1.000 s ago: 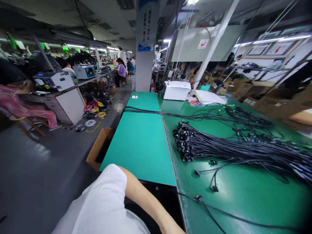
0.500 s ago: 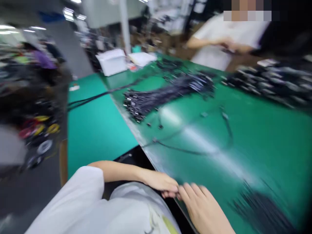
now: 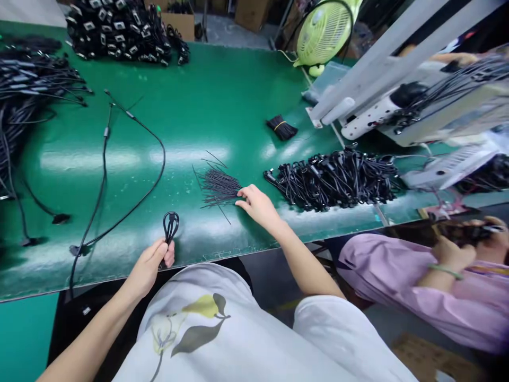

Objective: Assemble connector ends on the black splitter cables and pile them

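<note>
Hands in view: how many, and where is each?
3. Left hand grips a folded cable loop; right hand touches thin ties; a co-worker's hand at right. Others may be hidden.

No readable text, label or number shows anywhere
</note>
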Available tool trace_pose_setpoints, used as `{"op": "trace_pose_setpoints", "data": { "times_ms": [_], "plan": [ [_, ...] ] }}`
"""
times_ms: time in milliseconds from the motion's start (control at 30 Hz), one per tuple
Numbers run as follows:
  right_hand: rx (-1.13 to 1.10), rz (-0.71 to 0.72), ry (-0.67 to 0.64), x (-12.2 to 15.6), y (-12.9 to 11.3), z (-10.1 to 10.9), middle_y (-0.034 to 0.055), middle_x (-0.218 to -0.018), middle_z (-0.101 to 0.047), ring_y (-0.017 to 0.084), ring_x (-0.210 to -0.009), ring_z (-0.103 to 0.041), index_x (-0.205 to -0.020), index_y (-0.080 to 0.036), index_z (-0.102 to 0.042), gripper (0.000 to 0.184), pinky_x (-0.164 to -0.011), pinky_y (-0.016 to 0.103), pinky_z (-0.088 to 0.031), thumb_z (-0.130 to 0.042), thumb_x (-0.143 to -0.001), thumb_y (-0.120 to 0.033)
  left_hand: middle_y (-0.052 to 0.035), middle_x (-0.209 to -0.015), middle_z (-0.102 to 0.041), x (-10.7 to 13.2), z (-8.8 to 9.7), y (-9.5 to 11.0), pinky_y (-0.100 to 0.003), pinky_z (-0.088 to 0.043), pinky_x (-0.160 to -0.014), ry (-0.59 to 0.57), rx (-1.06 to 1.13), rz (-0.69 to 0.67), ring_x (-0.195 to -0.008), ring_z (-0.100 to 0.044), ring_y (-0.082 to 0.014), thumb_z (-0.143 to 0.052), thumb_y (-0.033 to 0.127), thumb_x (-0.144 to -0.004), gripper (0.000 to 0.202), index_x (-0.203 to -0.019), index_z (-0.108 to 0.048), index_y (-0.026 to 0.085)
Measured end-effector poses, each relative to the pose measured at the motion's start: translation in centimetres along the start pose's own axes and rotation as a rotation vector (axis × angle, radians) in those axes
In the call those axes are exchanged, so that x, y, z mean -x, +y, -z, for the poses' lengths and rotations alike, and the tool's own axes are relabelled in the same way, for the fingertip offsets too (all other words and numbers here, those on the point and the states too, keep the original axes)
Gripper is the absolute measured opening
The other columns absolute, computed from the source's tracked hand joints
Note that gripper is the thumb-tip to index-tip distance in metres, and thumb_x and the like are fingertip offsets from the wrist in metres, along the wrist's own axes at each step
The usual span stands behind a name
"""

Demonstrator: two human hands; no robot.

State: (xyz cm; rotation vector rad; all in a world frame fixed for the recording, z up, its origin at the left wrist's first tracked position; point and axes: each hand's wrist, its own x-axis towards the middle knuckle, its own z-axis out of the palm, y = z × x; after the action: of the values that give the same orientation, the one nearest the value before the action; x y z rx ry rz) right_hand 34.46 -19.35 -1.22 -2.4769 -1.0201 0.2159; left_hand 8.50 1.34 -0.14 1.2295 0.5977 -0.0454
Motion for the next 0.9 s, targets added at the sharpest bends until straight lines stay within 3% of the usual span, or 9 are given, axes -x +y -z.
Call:
{"op": "trace_pose_setpoints", "data": {
  "times_ms": [67, 167, 367, 467, 600, 767, 900],
  "plan": [
    [0.052, 0.055, -0.08, -0.7, 1.1, -0.6, 0.006, -0.096, -0.058, 0.018, -0.081, -0.055, -0.095, -0.019, -0.058, 0.006, -0.072, 0.029, -0.041, -0.055, -0.091, -0.023, 0.0036, -0.065, -0.043, -0.1, -0.5, 0.2, -0.025, -0.031, -0.057, -0.002, 0.038, 0.027, -0.059, -0.038, -0.0109, -0.059, 0.051, -0.086, 0.036, -0.076, -0.05, 0.017],
    [0.116, 0.113, -0.08, -1.3, 1.2, -0.9, 0.0071, -0.099, -0.058, 0.019, -0.084, -0.055, -0.097, -0.019, -0.058, 0.007, -0.072, 0.029, -0.039, -0.053, -0.092, -0.023, 0.0028, -0.066, -0.046, 0.0, -0.9, 0.4, -0.025, -0.032, -0.058, 0.027, 0.079, 0.039, -0.06, -0.039, -0.0107, -0.061, 0.049, -0.085, 0.034, -0.078, -0.051, 0.017],
    [0.164, 0.148, -0.137, -1.7, 1.7, 0.6, 0.0068, -0.091, -0.059, 0.02, -0.081, -0.053, -0.088, -0.019, -0.059, 0.009, -0.072, 0.03, -0.038, -0.052, -0.093, -0.021, 0.0033, -0.064, -0.045, 0.0, -1.6, 1.1, -0.024, -0.03, -0.055, 0.022, 0.134, 0.057, -0.058, -0.038, -0.0092, -0.064, 0.048, -0.083, 0.035, -0.077, -0.052, 0.016],
    [0.121, 0.177, -0.075, -1.6, 2.0, 1.4, 0.0071, -0.092, -0.059, 0.021, -0.087, -0.054, -0.086, -0.02, -0.059, 0.011, -0.077, 0.031, -0.04, -0.051, -0.093, -0.022, 0.0043, -0.063, -0.042, -0.1, -2.1, 1.6, -0.024, -0.029, -0.054, 0.009, 0.158, 0.058, -0.056, -0.037, -0.0083, -0.065, 0.049, -0.082, 0.037, -0.076, -0.052, 0.016],
    [0.077, 0.107, 0.084, -1.2, 1.8, 2.5, 0.0073, -0.089, -0.059, 0.021, -0.085, -0.055, -0.083, -0.02, -0.058, 0.012, -0.078, 0.032, -0.041, -0.051, -0.092, -0.024, 0.0049, -0.062, -0.04, -0.1, -2.8, 2.1, -0.023, -0.028, -0.052, -0.015, 0.172, 0.039, -0.055, -0.036, -0.0077, -0.067, 0.049, -0.081, 0.037, -0.075, -0.051, 0.016],
    [-0.023, 0.076, 0.145, -0.1, -0.7, 2.7, 0.0044, -0.08, -0.058, 0.018, -0.073, -0.053, -0.081, -0.021, -0.057, 0.011, -0.071, 0.03, -0.04, -0.051, -0.09, -0.022, 0.0052, -0.061, -0.04, -0.4, -4.4, 2.2, -0.023, -0.028, -0.052, -0.062, 0.19, 0.023, -0.054, -0.036, -0.0072, -0.064, 0.047, -0.083, 0.035, -0.081, -0.056, 0.014],
    [-0.248, 0.184, -0.022, 1.9, -5.5, 0.8, 0.0005, -0.075, -0.056, 0.014, -0.068, -0.051, -0.079, -0.02, -0.056, 0.01, -0.066, 0.026, -0.039, -0.052, -0.088, -0.02, 0.0073, -0.061, -0.039, -1.2, -5.9, 2.2, -0.023, -0.028, -0.052, -0.068, 0.232, -0.056, -0.052, -0.036, -0.0078, -0.062, 0.046, -0.084, 0.044, -0.113, -0.054, 0.014]
  ]
}}
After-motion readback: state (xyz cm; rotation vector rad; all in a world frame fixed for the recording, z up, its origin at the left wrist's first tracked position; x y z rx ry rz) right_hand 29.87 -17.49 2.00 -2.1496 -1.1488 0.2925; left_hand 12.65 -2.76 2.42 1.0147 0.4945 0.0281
